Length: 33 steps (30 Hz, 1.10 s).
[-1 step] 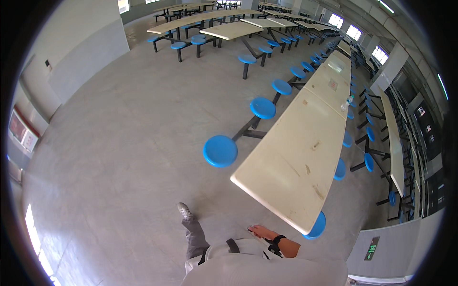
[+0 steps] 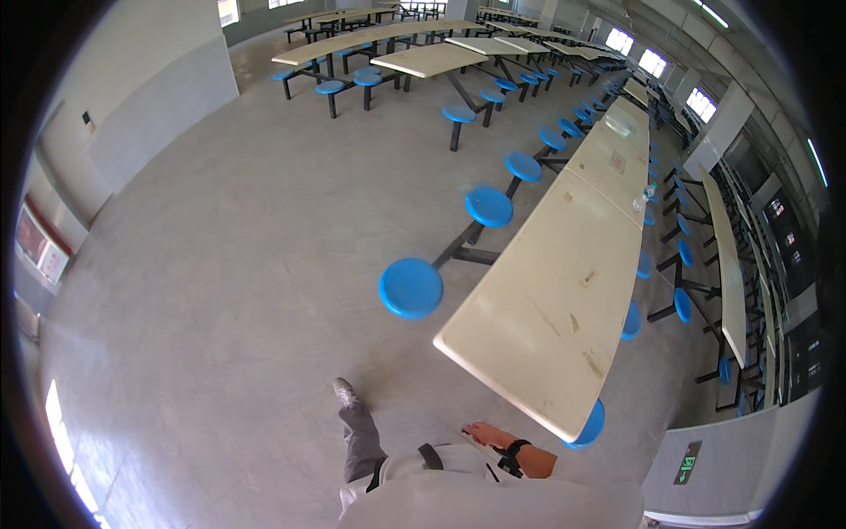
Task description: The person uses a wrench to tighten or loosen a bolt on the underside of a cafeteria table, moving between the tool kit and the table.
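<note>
Right hand [image 2: 490, 435], partly curled, holding thin object [image 2: 474, 441]

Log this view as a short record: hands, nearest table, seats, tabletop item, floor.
Right hand: in front of the body, apart from the table; thin object at its fingers, kind unclear
Left hand: not in view
Nearest table: long cream table, top marked
Seats: round blue stools, both sides
Tabletop item: clear bottle
Floor: grey floor
</note>
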Motion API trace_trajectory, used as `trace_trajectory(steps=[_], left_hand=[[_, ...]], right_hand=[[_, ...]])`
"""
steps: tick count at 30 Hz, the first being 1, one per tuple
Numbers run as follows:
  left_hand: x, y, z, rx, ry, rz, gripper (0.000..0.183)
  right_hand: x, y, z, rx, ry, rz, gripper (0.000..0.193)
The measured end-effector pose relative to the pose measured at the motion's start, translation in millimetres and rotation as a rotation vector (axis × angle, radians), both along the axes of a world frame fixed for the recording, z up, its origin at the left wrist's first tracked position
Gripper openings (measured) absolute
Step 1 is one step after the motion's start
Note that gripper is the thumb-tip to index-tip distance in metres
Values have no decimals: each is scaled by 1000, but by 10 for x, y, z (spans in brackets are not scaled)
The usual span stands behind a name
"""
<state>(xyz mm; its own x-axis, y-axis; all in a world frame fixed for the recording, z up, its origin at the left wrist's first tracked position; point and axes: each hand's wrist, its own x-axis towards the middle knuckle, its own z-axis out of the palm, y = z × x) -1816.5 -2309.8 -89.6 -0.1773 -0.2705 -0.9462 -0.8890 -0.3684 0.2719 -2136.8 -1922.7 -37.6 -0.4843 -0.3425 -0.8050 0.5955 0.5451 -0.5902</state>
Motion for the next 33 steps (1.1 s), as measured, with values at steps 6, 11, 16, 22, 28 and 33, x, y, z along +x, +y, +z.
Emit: trace_trajectory(steps=[6,11,16,22,28,33], left_hand=[[-1600,-1553,-284,-28,21,115,15],[-4017,-2747,-364,-273,222,12,13],[-6270,-3829,-514,-527,473,-445,17],[-7991,-3795,-520,-367,476,-404,13],[-8803,-3027,-356,-152,272,-631,11],[-9499,-2539,-297,-82,204,-774,11]], right_hand=[[-337,-298,65,328,70,332,66],[-743,-775,73,235,-195,85,58],[-1948,-1466,36,197,-193,-281,50],[-3692,-1726,-209,150,-49,-606,43],[-5187,-1686,-228,101,72,-727,40],[-5725,-1538,-399,36,85,-842,43]])
